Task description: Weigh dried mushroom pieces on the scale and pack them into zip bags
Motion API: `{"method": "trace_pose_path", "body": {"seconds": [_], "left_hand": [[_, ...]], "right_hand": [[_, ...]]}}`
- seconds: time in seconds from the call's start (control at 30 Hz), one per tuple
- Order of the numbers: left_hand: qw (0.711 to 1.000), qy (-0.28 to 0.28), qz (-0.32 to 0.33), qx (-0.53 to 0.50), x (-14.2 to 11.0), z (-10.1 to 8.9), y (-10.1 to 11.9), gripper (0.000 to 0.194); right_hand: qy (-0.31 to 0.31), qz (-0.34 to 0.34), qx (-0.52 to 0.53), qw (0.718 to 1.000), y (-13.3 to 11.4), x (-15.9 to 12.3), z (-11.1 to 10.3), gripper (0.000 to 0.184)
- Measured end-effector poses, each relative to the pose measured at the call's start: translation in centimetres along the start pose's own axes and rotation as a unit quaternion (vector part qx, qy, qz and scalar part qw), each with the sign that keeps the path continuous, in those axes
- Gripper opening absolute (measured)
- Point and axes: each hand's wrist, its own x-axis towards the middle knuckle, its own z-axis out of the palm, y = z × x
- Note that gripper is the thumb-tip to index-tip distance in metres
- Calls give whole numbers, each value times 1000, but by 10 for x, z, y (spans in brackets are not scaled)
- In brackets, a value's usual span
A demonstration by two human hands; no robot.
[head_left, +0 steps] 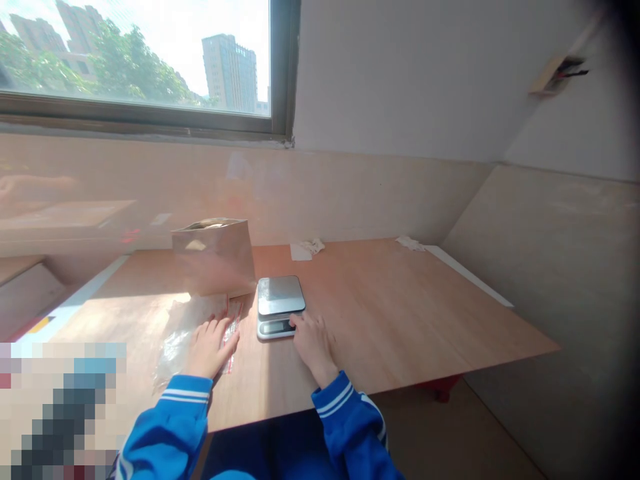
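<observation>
A small kitchen scale (281, 293) with a square silver plate and a dark display strip stands on the wooden table. My right hand (315, 340) is at its front right corner, one fingertip touching the control panel beside the display; it grips nothing. Clear plastic zip bags (175, 343) with red seal lines lie left of the scale. Across them rests my left hand (210, 347), flat with the fingers spread, hiding part of the bags. Behind the bags a brown paper bag (215, 260) stands upright; its contents cannot be made out.
The wooden tabletop (400, 307) reaches to the tiled wall. A white paper with a crumpled piece (307, 249) lies at the back edge, and another crumpled white scrap (411, 243) is farther right. A window (150, 60) is above on the left. The lower left corner is pixelated.
</observation>
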Motion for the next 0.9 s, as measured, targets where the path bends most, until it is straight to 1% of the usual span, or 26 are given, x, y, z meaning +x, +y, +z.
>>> {"method": "trace_pose_path", "body": {"seconds": [0.07, 0.13, 0.23, 0.3, 0.37, 0.43, 0.5, 0.57, 0.63, 0.7, 0.73, 0.8, 0.87, 0.9], "left_hand": [[1000, 10, 4, -2, -1, 4, -2, 43], [999, 31, -2, -6, -3, 7, -2, 44], [995, 84, -46, -10, -11, 7, 4, 42], [990, 115, -85, -14, -15, 4, 8, 42], [988, 117, -102, -19, -17, 0, 11, 42], [991, 96, -93, -18, -16, -4, 11, 42], [994, 87, -72, -11, -14, -6, 9, 42], [993, 101, -53, -17, -12, -7, 8, 42], [990, 123, -48, -44, -11, -7, 7, 41], [986, 131, -72, -72, -12, -8, 6, 39], [985, 122, -92, -80, -12, -9, 6, 38], [986, 79, -115, -91, -13, -16, 5, 36], [990, 22, -98, -97, -13, -29, 7, 33], [992, 4, -83, -97, -12, -39, 10, 32]], "right_hand": [[11, 4, 53, 999, 7, -2, 4, 34], [30, 2, 146, 989, 19, -7, 9, 35], [71, 3, 301, 951, 42, -13, 15, 34], [111, 34, 354, 928, 56, -13, 17, 33], [142, 81, 355, 920, 68, -6, 16, 33], [134, 114, 336, 925, 79, 7, 12, 33], [97, 119, 324, 933, 88, 25, 7, 33], [73, 106, 322, 938, 98, 47, 3, 32], [82, 100, 320, 939, 109, 68, 3, 31], [111, 114, 311, 937, 121, 84, 6, 32], [128, 126, 305, 935, 126, 89, 9, 33], [157, 150, 295, 931, 137, 93, 17, 33], [171, 160, 287, 929, 143, 92, 24, 32], [172, 158, 284, 930, 145, 90, 26, 31]]}}
